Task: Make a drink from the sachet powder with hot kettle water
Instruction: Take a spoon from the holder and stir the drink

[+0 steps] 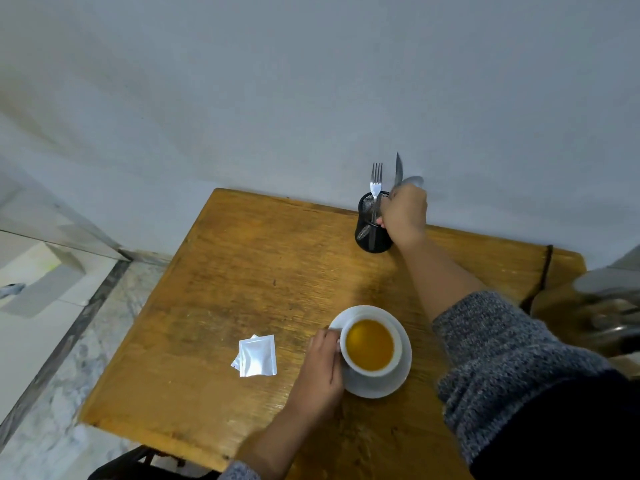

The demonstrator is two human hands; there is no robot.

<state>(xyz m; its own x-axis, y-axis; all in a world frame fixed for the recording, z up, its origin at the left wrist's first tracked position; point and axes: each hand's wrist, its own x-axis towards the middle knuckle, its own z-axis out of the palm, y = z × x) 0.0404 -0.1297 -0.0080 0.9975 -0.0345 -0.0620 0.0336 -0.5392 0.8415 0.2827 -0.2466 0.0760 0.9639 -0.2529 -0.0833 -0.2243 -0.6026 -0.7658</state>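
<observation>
Worn matt wood table (242,289), glossy ceramic cup (398,344) w/ saucer (374,388), shiny foil sachet (258,356).

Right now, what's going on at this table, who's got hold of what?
A person is making a drink at a wooden table. The left hand steadies a white cup of amber liquid, which sits on a saucer. The right hand reaches into a black mesh cutlery holder by the wall and grips a spoon; a fork and a knife stand there too. An opened sachet lies left of the cup.
</observation>
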